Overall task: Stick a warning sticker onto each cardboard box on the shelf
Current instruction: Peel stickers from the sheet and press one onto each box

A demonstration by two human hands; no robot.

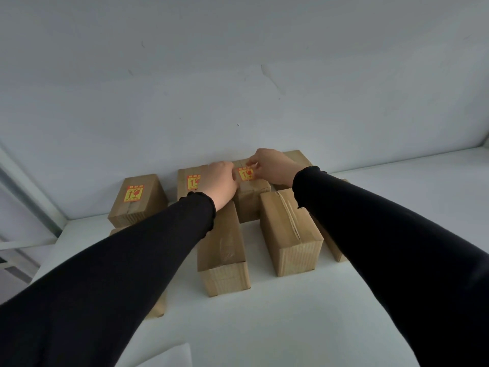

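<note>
From the head camera we look down along two black sleeves (137, 260) to a white shelf (291, 327) set against a pale wall (238, 75). Cardboard boxes stand on it in two rows. In the back row, the far-left box (137, 205) and the next box (189, 181) each carry a yellow-and-red warning sticker on top. Both our hands meet over the third back box (250, 200). A sticker (245, 174) lies on its top. The left hand (221, 182) rests at the sticker's left edge, fingers curled down onto the box. The right hand (272, 165) pinches the sticker's upper right corner between thumb and fingers (253, 163). In the front row, the taped box (225, 250) and the box beside it (289, 234) show bare tops. A white sheet (164, 357) lies at the shelf's near edge.
</note>
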